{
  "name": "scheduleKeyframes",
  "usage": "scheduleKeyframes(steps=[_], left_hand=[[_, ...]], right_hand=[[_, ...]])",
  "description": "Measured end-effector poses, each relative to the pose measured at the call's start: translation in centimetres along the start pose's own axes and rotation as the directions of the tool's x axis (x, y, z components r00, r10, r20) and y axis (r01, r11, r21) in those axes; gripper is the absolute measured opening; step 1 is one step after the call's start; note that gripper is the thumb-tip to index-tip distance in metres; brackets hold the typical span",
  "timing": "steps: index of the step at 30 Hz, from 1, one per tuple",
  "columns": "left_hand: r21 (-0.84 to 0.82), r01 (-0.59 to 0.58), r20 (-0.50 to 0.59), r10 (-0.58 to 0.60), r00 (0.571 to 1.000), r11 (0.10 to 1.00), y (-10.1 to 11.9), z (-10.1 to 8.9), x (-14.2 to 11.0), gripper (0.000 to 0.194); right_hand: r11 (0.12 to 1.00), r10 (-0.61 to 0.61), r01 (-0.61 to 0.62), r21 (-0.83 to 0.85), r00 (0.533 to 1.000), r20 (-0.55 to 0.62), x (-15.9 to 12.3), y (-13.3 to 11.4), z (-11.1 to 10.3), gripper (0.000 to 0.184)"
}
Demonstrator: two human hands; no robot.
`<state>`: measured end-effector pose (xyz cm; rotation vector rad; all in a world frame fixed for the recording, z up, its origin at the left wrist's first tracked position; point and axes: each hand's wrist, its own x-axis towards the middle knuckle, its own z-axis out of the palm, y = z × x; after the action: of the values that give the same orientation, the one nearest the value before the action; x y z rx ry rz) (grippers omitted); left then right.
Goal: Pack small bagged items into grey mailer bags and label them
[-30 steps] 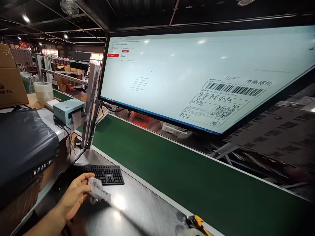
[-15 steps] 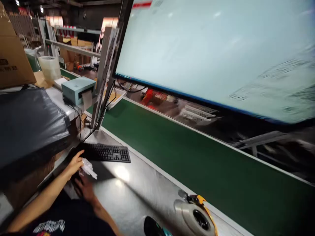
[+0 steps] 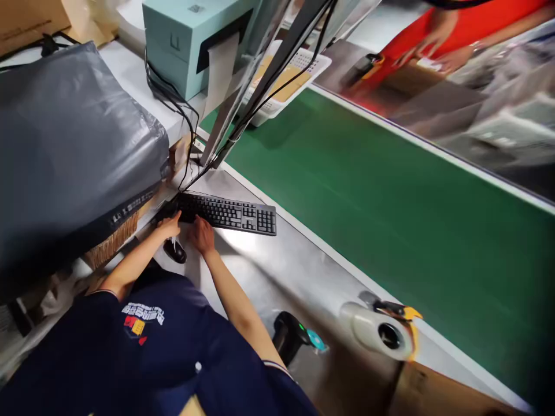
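Note:
My left hand [image 3: 169, 226] is at the left end of a black keyboard [image 3: 229, 212] on the steel worktop [image 3: 277, 271], its fingers curled; a pale sliver of a small clear packet [image 3: 174, 244] shows just under it. My right hand [image 3: 202, 234] lies beside it, fingers flat on the keyboard's front edge, holding nothing. A black mouse [image 3: 176, 252] sits just below and between the two hands.
A stack of grey poly bags [image 3: 65, 144] fills the left. A pale green label printer [image 3: 182, 40] with cables stands behind the keyboard. A green conveyor belt [image 3: 368, 190] runs along the right. A tape dispenser [image 3: 384, 330], a black scanner [image 3: 289, 340] and a cardboard box [image 3: 433, 393] are near. A person in red [image 3: 459, 29] works across the belt.
My view has dropped from the monitor to the worktop. Both hands have moved up to the keyboard's left end; the packet is now mostly hidden under my left hand.

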<state>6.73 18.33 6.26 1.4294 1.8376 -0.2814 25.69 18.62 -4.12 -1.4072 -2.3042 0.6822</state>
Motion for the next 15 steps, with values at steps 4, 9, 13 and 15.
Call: scheduleKeyframes(steps=[4,9,13,15], left_hand=[[0.048,-0.002,0.026,0.001,1.0,0.999,0.7,-0.7,1.7,0.081],[0.102,-0.023,0.016,0.021,1.0,0.995,0.7,-0.6,1.9,0.077],[0.114,-0.033,0.043,0.029,0.999,0.993,0.5,-0.7,1.6,0.078],[0.114,-0.029,0.056,0.023,0.998,0.993,0.5,-0.8,1.5,0.077]], right_hand=[[0.997,0.072,-0.072,-0.023,0.997,0.006,1.2,-0.2,0.2,0.036],[0.996,0.086,-0.086,-0.021,0.996,0.003,2.1,-0.3,0.1,0.034],[0.998,0.064,-0.064,-0.028,0.998,0.024,3.1,-0.5,-0.1,0.033],[0.998,0.049,-0.047,-0.035,0.998,0.049,3.7,-0.7,0.0,0.033]])
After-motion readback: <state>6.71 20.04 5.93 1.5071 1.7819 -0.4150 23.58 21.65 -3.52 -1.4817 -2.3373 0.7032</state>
